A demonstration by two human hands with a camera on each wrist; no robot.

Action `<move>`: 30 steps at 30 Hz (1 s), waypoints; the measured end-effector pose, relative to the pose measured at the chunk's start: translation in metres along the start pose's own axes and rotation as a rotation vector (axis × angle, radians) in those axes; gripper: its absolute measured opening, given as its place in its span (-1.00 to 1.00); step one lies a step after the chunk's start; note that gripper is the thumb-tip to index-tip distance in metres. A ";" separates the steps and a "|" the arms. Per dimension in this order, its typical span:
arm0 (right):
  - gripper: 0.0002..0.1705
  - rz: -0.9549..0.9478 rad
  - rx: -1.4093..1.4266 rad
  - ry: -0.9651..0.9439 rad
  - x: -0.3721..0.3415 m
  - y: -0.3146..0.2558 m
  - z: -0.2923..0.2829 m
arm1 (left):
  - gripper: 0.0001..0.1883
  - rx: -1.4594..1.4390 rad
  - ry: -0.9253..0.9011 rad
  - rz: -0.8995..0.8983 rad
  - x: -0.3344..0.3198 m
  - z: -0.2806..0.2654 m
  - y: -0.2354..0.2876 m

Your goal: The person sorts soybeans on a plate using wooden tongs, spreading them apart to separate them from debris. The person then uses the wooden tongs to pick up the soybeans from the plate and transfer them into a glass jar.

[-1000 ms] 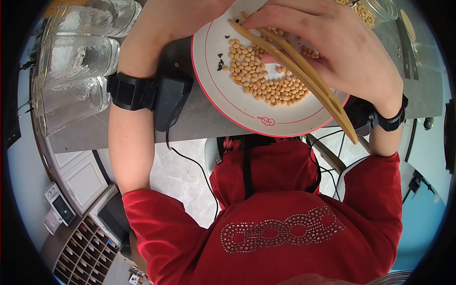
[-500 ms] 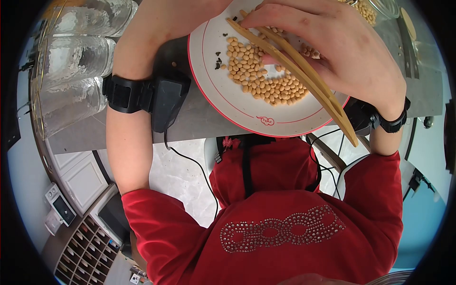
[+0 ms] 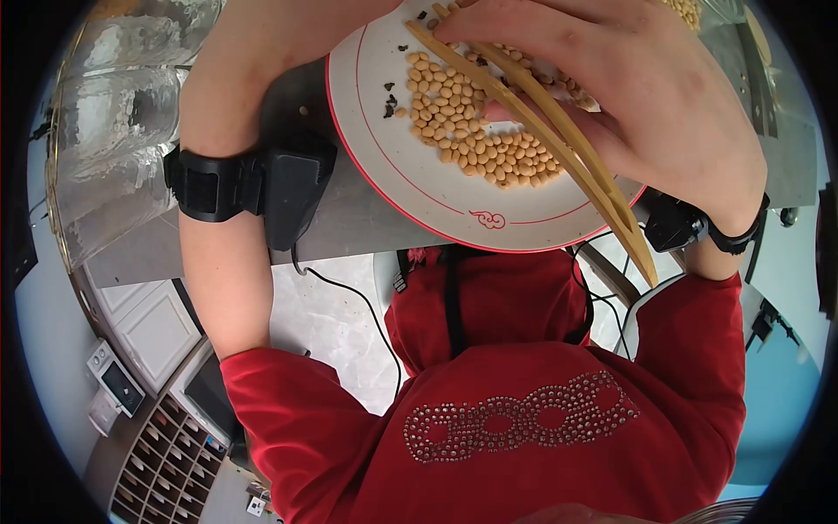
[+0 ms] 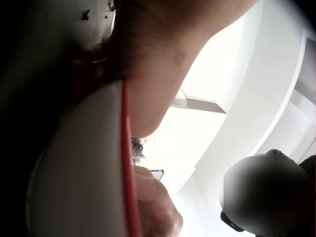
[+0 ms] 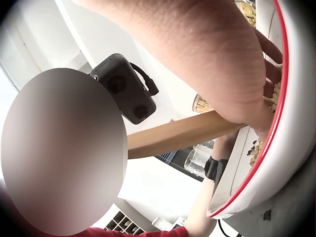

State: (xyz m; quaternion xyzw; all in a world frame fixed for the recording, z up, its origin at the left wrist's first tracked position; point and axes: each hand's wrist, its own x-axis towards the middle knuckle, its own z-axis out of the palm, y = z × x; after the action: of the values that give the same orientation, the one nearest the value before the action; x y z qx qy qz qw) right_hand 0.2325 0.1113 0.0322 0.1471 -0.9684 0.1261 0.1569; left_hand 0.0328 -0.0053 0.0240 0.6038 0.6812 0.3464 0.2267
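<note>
Head view: above a grey table (image 3: 353, 210), near a white cabinet (image 3: 155, 339), tongs (image 3: 630, 234) are gripped by the right hand (image 3: 668, 100) across a plate (image 3: 428, 194), long axis diagonal, tips upper-left; the left hand's (image 3: 336, 24) hold cannot be told.

Colours and patterns: red, white, tan and black
Plate (image 3: 381, 157), white, rim red, with thin red inner line and red cloud motif (image 3: 486, 219); beans (image 3: 445, 113), pale tan; fragments (image 3: 390, 106), black; tongs (image 3: 630, 237), yellowish brown; tabletop (image 3: 358, 210), grey; wrist strap (image 3: 205, 185), black; shirt (image 3: 524, 489), red, its front patterned with silvery studs (image 3: 467, 425) in joined rings
</note>
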 end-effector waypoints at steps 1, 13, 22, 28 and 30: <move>-0.54 -0.030 -0.065 0.035 -0.001 -0.002 0.001 | -0.79 -0.054 -0.011 -0.007 0.000 0.000 0.000; -0.56 0.017 -0.079 0.031 -0.001 -0.006 0.000 | -0.78 0.109 -0.002 0.024 -0.001 0.000 0.004; -0.58 0.036 0.033 0.049 0.004 -0.010 -0.008 | -0.84 -0.017 0.025 0.015 0.000 0.000 0.008; -0.58 0.052 0.108 -0.006 0.003 0.003 -0.003 | -0.84 -0.033 0.049 0.052 0.000 0.000 0.004; -0.58 0.057 0.103 -0.021 0.004 0.003 -0.004 | -0.84 0.007 0.071 0.082 -0.001 0.003 -0.005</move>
State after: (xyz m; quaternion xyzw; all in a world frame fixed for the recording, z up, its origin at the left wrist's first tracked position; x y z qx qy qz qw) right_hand 0.2292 0.1144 0.0361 0.1284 -0.9660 0.1788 0.1353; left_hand 0.0313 -0.0058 0.0182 0.6194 0.6648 0.3739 0.1859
